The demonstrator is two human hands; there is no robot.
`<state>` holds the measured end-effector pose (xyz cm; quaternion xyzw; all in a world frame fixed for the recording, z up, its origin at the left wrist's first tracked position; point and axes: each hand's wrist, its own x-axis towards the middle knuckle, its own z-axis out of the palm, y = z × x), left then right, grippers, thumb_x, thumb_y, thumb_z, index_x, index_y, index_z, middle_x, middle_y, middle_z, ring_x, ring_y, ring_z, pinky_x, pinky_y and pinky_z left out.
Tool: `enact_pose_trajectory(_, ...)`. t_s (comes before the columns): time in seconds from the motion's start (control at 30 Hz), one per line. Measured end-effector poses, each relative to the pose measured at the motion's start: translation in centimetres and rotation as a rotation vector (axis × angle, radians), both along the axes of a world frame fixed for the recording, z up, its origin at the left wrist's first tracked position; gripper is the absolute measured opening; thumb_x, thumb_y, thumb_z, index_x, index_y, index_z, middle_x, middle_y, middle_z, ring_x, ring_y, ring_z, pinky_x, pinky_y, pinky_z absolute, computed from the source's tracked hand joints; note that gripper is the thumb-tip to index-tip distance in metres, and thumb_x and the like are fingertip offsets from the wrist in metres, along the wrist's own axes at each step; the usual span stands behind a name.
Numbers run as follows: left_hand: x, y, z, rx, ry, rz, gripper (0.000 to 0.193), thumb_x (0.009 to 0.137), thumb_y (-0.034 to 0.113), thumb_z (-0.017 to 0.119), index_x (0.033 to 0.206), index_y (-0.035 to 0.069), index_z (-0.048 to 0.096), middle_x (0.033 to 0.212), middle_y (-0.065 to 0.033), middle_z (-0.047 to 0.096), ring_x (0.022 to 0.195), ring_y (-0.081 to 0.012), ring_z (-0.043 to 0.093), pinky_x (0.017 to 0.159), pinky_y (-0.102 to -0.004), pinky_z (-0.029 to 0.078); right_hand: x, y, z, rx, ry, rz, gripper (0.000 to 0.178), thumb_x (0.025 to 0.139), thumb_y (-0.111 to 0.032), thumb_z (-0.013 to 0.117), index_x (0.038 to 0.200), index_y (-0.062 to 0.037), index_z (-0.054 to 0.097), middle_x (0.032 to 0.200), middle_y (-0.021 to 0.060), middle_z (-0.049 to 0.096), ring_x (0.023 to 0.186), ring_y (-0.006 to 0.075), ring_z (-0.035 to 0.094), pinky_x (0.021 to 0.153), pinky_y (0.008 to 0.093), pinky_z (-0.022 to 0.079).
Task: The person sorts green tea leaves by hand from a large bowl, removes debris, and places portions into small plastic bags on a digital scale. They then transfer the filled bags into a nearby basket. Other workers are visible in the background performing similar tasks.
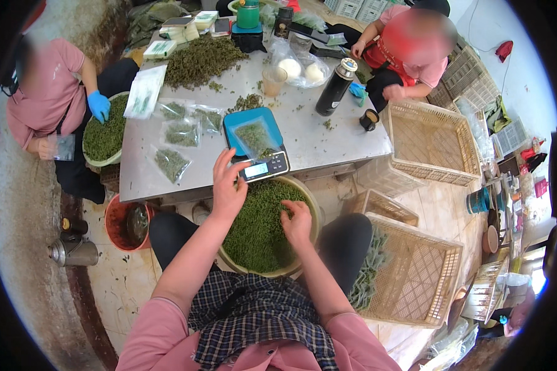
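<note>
My left hand (229, 185) is raised at the near edge of a blue digital scale (270, 121), its fingers apart and nothing visible in them. On the scale's plate lies a clear bag of green herb (254, 137). Between my knees stands a pale round basin (319, 216) full of small green sprigs (254, 232). My right hand (298, 224) is over the right part of those sprigs, fingers loosely bent and apart, with no clump seen in it. Several filled clear bags (182, 132) lie on the table left of the scale.
The metal table (223, 99) bears a herb heap (201, 60), a black thermos (337, 86) and a plastic cup (273, 80). Two co-workers sit across the corners; one gloved hand (98, 106) is in another basin. Plastic crates (433, 142) stand right, a red bucket (114, 222) left.
</note>
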<state>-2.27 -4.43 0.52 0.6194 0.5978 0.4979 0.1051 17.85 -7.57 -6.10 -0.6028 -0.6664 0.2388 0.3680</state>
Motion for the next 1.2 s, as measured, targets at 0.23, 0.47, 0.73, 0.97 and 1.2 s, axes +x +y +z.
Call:
enact_pose_trajectory(0.23,-1.5,-6.9,-1.7,-0.166,-0.353,0.162,0.028,0.078,-0.007,0.056,0.102,0.006,0.062,0.131,-0.0106,0.05,0.122,-0.0239,0.048,0.099,-0.034,0.04,-0.7,0.9,1.9,0.259,-0.115,-0.019,0.018,0.072,-0.006,0.072,0.089,-0.0075,0.07,0.078,0.0053,0.061,0.08,0.0249,0.056,0.075,0.0368,0.045)
enact_pose_trajectory(0.47,-2.2,-8.2,-1.5,-0.17,-0.45,0.195,0.028,0.078,-0.006,0.057,0.103,0.006,0.061,0.129,-0.0081,0.052,0.117,-0.0181,0.051,0.096,-0.0316,0.041,-3.8,4.5,4.0,0.524,-0.081,-0.036,0.021,0.071,-0.008,0.073,0.092,-0.0112,0.07,0.085,0.0026,0.058,0.079,0.0245,0.053,0.07,0.0366,0.042)
enact_pose_trajectory(0.73,-1.6,-4.1,0.0,-0.086,-0.285,0.153,0.029,0.075,-0.004,0.061,0.103,0.006,0.063,0.127,-0.0129,0.052,0.119,-0.0277,0.05,0.099,-0.0365,0.04,-7.1,11.2,7.2,0.678,-0.339,0.177,0.017,0.068,-0.011,0.068,0.085,-0.0122,0.068,0.08,0.0006,0.058,0.079,0.0219,0.053,0.069,0.0353,0.042)
enact_pose_trajectory(0.97,-1.7,0.3,2.4,-0.113,-0.069,-0.097,0.06,0.068,0.003,0.074,0.125,0.006,0.053,0.126,-0.0117,0.055,0.118,-0.0262,0.052,0.096,-0.0367,0.043,-6.6,6.8,16.8,0.449,-0.503,0.601,0.017,0.068,-0.009,0.062,0.081,-0.0155,0.068,0.078,0.0018,0.062,0.081,0.0223,0.061,0.071,0.0354,0.05)
enact_pose_trajectory(1.2,0.1,-3.0,-2.2,-0.74,-0.168,-0.458,0.048,0.069,0.023,0.081,0.111,0.006,0.064,0.091,-0.0043,0.063,0.079,-0.0119,0.053,0.067,-0.0316,0.045,-3.0,4.1,16.6,-0.385,-0.578,0.782,0.041,0.069,-0.043,0.071,0.085,-0.006,0.069,0.08,0.0167,0.066,0.079,0.0344,0.065,0.068,0.0428,0.053)
